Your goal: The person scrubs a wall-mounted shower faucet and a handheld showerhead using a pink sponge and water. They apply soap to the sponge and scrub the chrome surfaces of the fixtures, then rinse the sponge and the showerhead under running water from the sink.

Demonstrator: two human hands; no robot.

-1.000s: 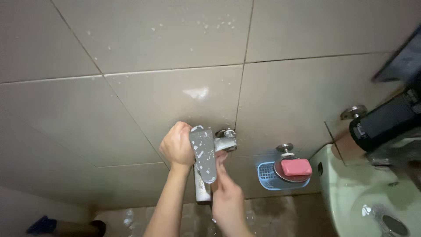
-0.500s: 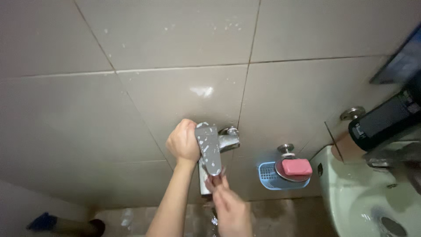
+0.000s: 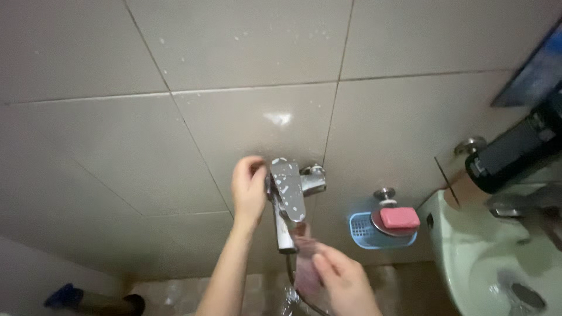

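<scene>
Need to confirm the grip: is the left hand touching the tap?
Touching. The head view shows the left hand pressed against the tap body's left side.

Right hand blurred, cut off at bottom edge; its grip can't be told. Sink cropped at right. Dark bottle runs off-frame, partly blurred.

- The wall tap is polished metal, shiny, its flat lever flecked with pale spots.
- The wall tiles look like glazed ceramic, smooth and faintly glossy, speckled with small white marks.
- The soap basket is blue plastic mesh.
- The soap bar is pink, smooth and matt.
- The basin is pale, glossy ceramic.
</scene>
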